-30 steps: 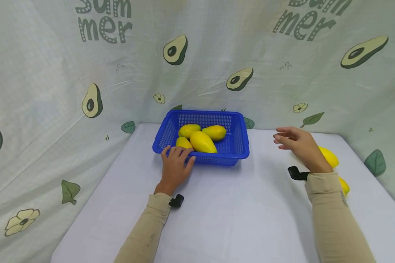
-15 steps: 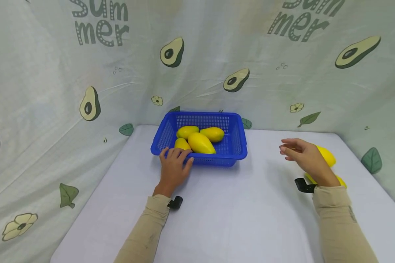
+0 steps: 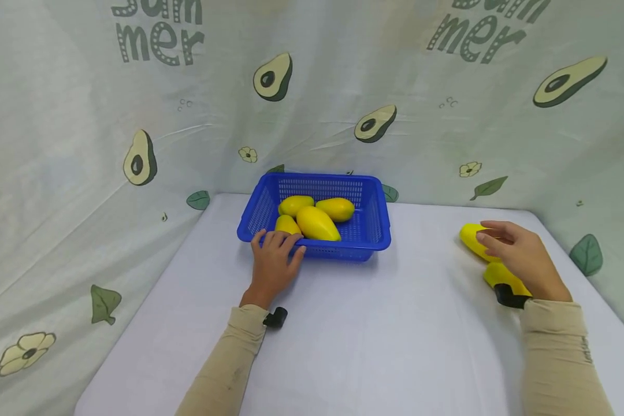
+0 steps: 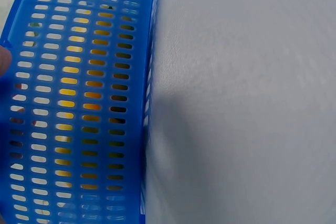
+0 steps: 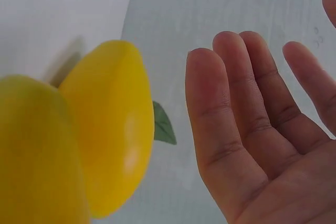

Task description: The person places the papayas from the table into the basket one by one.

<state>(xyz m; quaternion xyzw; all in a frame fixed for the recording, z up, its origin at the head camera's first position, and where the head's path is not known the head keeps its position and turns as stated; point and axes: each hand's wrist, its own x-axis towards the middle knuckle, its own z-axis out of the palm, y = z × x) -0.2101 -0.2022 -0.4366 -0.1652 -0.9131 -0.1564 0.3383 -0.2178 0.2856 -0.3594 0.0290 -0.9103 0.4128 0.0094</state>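
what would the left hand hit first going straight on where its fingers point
The blue basket: the left hand grips its near rim. Just inside, the closest yellow fruit looks next in line, though depth there is hard to judge.

Grey "summer" lettering (image 3: 160, 44), twice over, upper lines partly cropped, on the pale cloth backdrop (image 3: 322, 69)

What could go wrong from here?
1. Two loose mangoes lie close together; if the right hand takes one, it might nudge the other and roll it.
2. The left hand holds the basket by its near rim; a hard pull might tip it and shift the fruit inside.
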